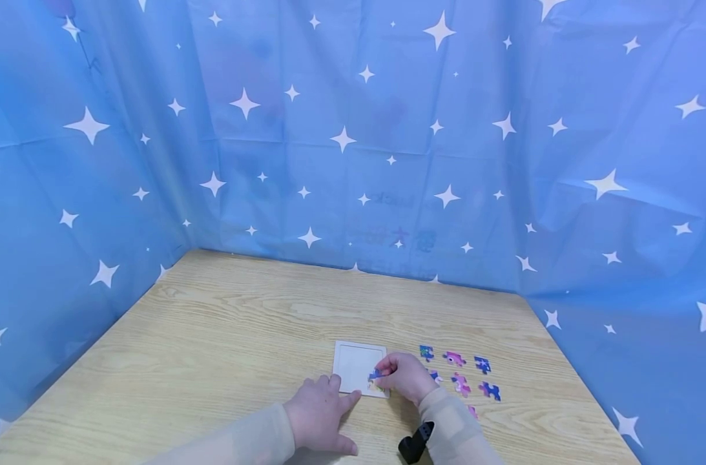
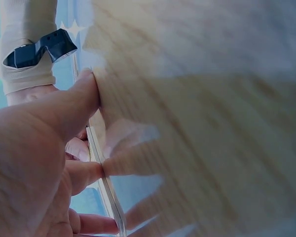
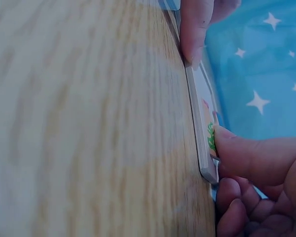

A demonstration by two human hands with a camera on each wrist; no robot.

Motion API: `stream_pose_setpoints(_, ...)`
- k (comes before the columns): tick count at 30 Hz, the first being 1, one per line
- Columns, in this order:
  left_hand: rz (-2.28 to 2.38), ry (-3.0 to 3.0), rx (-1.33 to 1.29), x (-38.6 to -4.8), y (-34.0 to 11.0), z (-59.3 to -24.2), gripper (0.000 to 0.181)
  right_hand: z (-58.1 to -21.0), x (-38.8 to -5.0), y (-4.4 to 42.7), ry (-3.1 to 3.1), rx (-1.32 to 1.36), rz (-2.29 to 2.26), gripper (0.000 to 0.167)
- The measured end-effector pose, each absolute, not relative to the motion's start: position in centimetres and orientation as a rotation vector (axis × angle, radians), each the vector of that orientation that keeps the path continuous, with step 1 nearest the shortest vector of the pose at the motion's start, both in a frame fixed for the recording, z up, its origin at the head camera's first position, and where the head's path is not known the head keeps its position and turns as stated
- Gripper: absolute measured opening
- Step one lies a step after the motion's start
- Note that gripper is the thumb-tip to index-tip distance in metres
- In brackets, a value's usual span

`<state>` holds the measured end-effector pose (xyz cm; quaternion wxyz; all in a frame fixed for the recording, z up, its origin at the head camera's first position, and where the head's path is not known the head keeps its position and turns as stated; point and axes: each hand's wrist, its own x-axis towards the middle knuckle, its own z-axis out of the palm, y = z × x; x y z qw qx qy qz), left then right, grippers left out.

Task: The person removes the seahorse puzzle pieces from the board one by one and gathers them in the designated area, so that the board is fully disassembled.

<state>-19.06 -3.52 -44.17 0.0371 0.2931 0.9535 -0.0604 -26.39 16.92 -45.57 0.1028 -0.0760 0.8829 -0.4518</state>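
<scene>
A white square puzzle tray (image 1: 353, 361) lies flat on the table. My right hand (image 1: 407, 376) is over its near right corner, pinching a small jigsaw piece (image 1: 374, 374) between thumb and index finger. Blue shows at the top of that piece and pale yellow below; in the right wrist view the thumb touches a printed piece (image 3: 210, 136) with green on it, inside the tray rim. My left hand (image 1: 320, 413) rests at the tray's near left edge. In the left wrist view its fingertips (image 2: 96, 169) touch the tray's side while the thumb is on the table.
Several loose jigsaw pieces lie in rough rows right of the tray, among them a pink one (image 1: 460, 384) and a dark blue one (image 1: 489, 391). Another pink piece (image 1: 472, 411) is partly behind the right sleeve. A blue star-patterned curtain (image 1: 341, 168) hangs around the wooden table (image 1: 242, 310).
</scene>
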Motion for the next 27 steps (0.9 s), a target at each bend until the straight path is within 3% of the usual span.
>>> stream_pose_setpoints(27,-0.13,2.922,0.896,-19.0,-3.7,-44.0,0.087,-44.4,-26.9,19.1,2.514,-0.188,-1.41,0.015)
